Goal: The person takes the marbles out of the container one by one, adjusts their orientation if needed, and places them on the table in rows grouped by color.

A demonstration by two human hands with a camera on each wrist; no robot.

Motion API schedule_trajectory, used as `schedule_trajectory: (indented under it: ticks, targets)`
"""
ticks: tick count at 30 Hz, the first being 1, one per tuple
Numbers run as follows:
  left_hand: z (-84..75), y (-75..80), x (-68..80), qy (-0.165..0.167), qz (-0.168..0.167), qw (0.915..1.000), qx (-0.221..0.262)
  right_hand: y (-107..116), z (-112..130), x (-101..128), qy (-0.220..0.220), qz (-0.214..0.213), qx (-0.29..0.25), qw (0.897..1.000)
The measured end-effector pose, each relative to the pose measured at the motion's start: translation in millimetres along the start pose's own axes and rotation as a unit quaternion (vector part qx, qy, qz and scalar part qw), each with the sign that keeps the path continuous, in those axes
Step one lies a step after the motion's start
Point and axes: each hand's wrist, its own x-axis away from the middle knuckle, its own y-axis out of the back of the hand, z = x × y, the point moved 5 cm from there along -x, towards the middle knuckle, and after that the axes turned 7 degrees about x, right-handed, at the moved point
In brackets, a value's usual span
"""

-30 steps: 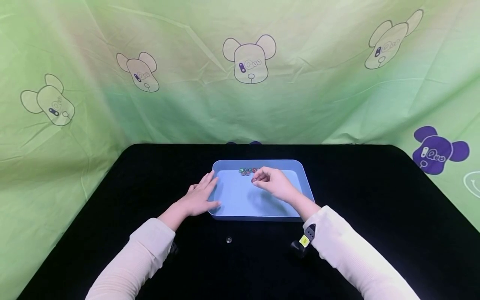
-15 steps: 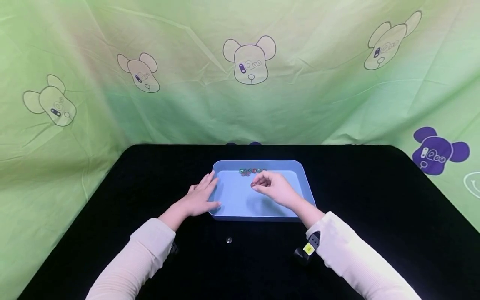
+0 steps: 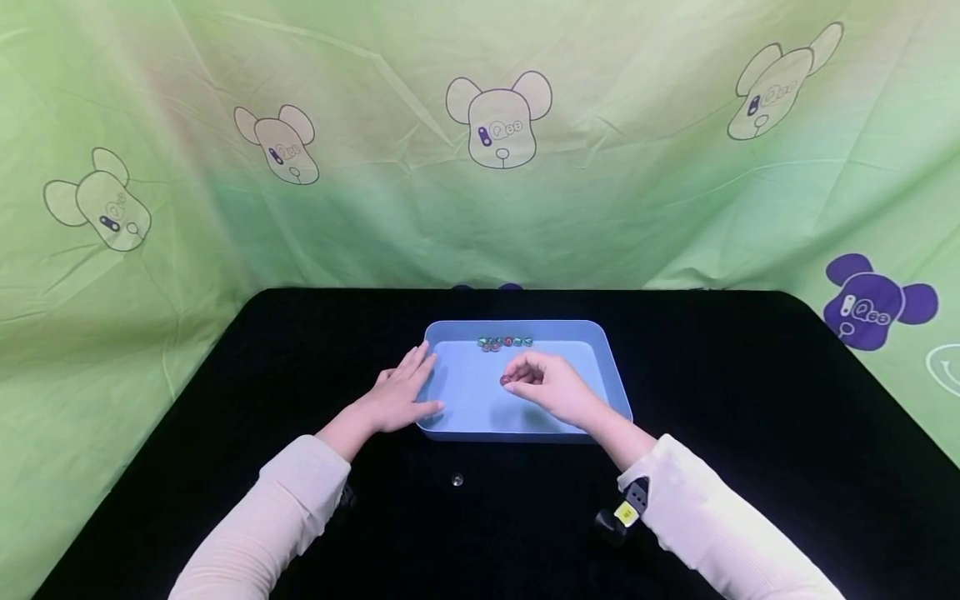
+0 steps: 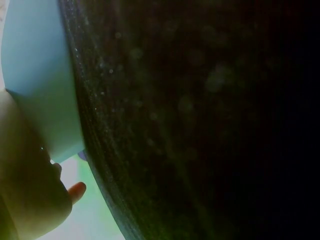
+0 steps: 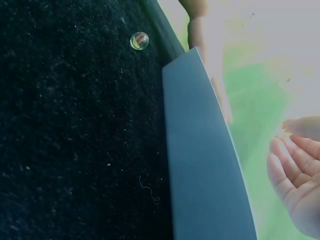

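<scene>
Between thumb and fingers, my right hand pinches a small reddish marble above the light blue tray. My left hand rests with straight fingers over the tray's left rim, thumb reaching inside. Several glass marbles, green, clear and red, lie along the tray's far wall. A single clear marble sits on the black cloth in front of the tray; in the right wrist view this marble shows a coloured swirl. The right wrist view catches the right hand's curled fingers in bright glare.
A black cloth covers the table around the tray. Behind it hangs a green curtain printed with cartoon bear heads. The tray's outer wall rises beside the cloth in the right wrist view.
Holding the marble, my right hand has drawn back toward me from the far row, uncovering the row's right-end marbles. The left hand has stayed in place.
</scene>
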Motion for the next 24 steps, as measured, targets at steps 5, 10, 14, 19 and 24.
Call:
schedule_trajectory:
  ticks: [5, 10, 14, 19, 24]
  targets:
    - [-1.7, 1.6, 0.4, -0.005, -0.002, 1.0, -0.001, -2.0, 1.2, 4.3, 0.001, 0.003, -0.012, 1.0]
    - [-1.8, 1.2, 0.3, -0.007, -0.001, 1.0, -0.002, -4.3, 4.6, 9.8, 0.005, 0.006, -0.024, 1.0]
    - [-1.4, 0.9, 0.5, -0.005, -0.001, 1.0, -0.001, -5.4, 8.5, 13.7, 0.008, 0.007, -0.034, 0.999]
    - [-1.1, 0.4, 0.6, -0.005, -0.003, 1.0, -0.003, -7.3, 12.0, 19.0, 0.017, 0.015, -0.044, 0.999]
    - [-1.7, 0.6, 0.6, -0.007, -0.003, 1.0, -0.006, -8.1, 17.2, 24.2, 0.025, 0.024, -0.049, 0.998]
